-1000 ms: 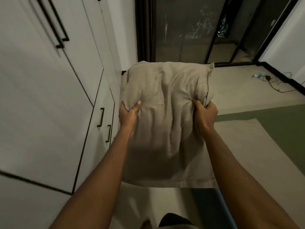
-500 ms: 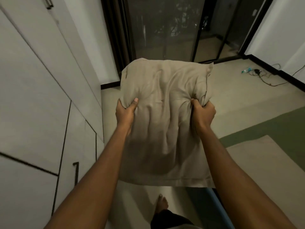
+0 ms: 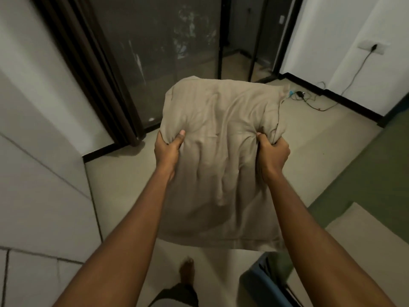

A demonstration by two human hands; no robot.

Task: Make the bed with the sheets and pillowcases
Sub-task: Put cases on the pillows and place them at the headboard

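Pillow (image 3: 221,165) in a beige pillowcase fills the middle of my view, held up in the air above the floor (image 3: 124,185); its top edge points to twelve o'clock and its hem hangs at six; the cloth is creased, with folds running down between the two grips. My left hand (image 3: 166,149) grips the pillow's edge at nine o'clock, fingers curled behind the cloth and thumb pressed on the front; my right hand (image 3: 274,151) grips the edge at three o'clock, closed like a fist round a bunch of fabric.

At eleven o'clock a dark curtain (image 3: 93,69) hangs beside a glass door (image 3: 168,52); at two o'clock a cable (image 3: 299,94) runs from a wall socket (image 3: 374,49) down to the floor, ending in a tangle just right of the pillow's top corner. At four o'clock I see the bed (image 3: 365,173), green on top, with a beige sheet (image 3: 363,238) lying over its near part; at six o'clock a bare foot (image 3: 187,271) stands on the floor; a blue object (image 3: 265,282) that I cannot identify sits near it, toward five o'clock.
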